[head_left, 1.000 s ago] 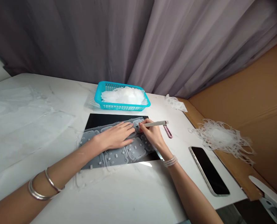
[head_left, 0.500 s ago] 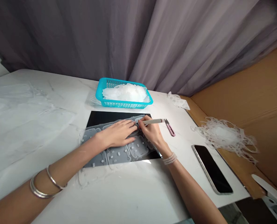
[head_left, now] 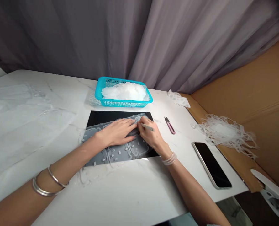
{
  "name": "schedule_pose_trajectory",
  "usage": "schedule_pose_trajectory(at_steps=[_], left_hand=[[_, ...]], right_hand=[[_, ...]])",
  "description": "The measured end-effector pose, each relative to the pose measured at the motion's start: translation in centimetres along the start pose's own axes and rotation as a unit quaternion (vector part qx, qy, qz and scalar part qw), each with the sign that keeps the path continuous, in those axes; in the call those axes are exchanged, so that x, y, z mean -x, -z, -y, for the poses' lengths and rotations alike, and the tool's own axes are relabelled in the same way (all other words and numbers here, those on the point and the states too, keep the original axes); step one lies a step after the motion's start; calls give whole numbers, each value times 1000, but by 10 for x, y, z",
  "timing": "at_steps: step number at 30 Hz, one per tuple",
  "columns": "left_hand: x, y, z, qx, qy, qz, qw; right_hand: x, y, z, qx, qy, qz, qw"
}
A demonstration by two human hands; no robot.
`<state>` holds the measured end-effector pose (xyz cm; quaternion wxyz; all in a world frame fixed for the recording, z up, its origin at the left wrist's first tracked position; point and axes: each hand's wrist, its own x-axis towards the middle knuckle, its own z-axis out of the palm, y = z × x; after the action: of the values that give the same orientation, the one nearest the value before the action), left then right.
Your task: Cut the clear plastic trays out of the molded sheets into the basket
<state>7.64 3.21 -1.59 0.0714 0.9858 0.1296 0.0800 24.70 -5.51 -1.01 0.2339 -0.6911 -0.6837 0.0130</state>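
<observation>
The left hand point(head_left: 118, 132) rests palm down on a translucent moulded sheet point(head_left: 117, 153), its fingers extended and lightly spread, pressing on the surface without gripping anything. The right hand point(head_left: 152, 134) is beside it, its fingers closed around a slim, pale pen-like tool point(head_left: 147, 127), with the tool's rear end pointing back over the hand; the working end is too small and too covered by the fingers to make out. The two sets of fingertips are very near each other toward the far right part of the sheet. The sheet, marked with rounded outlines and small raised studs, lies over a black mat point(head_left: 106, 116) on the white tabletop point(head_left: 130, 196) and overhangs the mat's left and near edges. Behind the mat stands a blue perforated basket point(head_left: 126, 104) heaped with white translucent pieces point(head_left: 127, 91). To the right of the mat lie pink-handled thread snips point(head_left: 170, 127), blades pointing away, and nearer the edge a smartphone point(head_left: 211, 164) with a dark screen. Beyond the phone is a loose tangle of clear offcuts point(head_left: 226, 130), and a crumpled whitish piece point(head_left: 179, 99) lies near the curtain point(head_left: 94, 40). More clear sheets point(head_left: 24, 125) spread over the left side. Two bangles point(head_left: 44, 191) circle the left forearm; a beaded bracelet point(head_left: 170, 159) circles the right wrist.
</observation>
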Motion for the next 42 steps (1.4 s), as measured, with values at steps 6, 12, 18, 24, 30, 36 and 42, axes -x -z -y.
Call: schedule_pose_trajectory(at_steps=[6,12,18,24,30,36,42], left_hand=[[0,-2,-1,-2,3,0,1000],[1,-6,1,-14,-6,-14,1000],[0,-9,4,-37,-9,-7,999],[2,-10,1,-43,21,-12,999],[1,-3,-1,14,34,4,999],[-19,18,-24,441,187,-106,872],[-28,17,-35,676,284,-52,678]], right_hand=[[1,-5,8,54,44,20,997],[-1,-6,10,36,24,31,999],[-4,-18,5,-52,3,5,999],[-2,12,-57,-270,-122,-166,941],[22,67,-117,-406,-221,-245,852],[18,71,-35,-461,-99,-116,874],[23,83,5,-496,-45,87,863]])
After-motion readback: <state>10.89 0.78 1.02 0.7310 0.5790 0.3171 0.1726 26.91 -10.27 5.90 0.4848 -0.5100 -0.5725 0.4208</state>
